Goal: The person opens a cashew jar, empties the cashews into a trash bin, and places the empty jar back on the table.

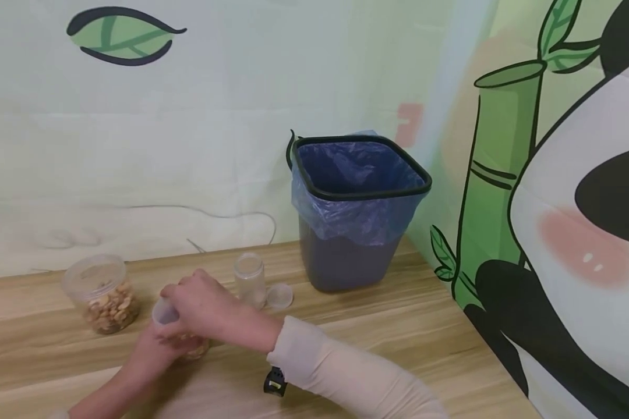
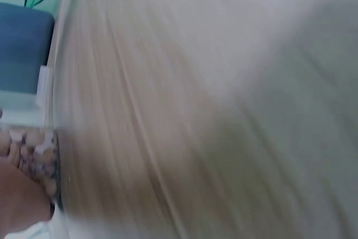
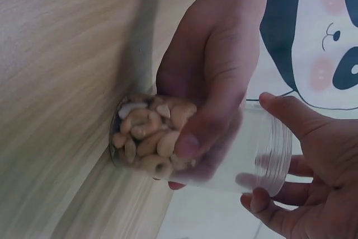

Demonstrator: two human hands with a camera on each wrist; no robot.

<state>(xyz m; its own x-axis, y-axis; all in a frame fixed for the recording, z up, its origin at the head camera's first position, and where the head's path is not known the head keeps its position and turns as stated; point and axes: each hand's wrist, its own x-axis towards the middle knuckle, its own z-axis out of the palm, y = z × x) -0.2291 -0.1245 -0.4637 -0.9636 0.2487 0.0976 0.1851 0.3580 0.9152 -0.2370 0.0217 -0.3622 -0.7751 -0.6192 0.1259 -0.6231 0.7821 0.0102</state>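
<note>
Upright on the wooden table, a clear plastic jar of cashew-like nuts (image 3: 148, 132) is between both hands. My left hand (image 3: 215, 76) wraps round its body, with the thumb along the side over the nuts. My right hand (image 3: 327, 174) holds the ridged lid end (image 3: 277, 155) from above, thumb on one side and fingers on the other. In the head view the right hand (image 1: 204, 308) covers much of the jar, and the left hand (image 1: 157, 343) is lower on it. The left wrist view catches only part of the nuts (image 2: 33, 152) at its edge.
A larger tub of nuts (image 1: 110, 311) stands to the left. Behind the right hand is a small clear jar (image 1: 250, 276), with a round lid (image 1: 279, 295) lying beside it. Farther back stands a dark bin (image 1: 340, 256) lined with a blue bag, near the printed wall covering.
</note>
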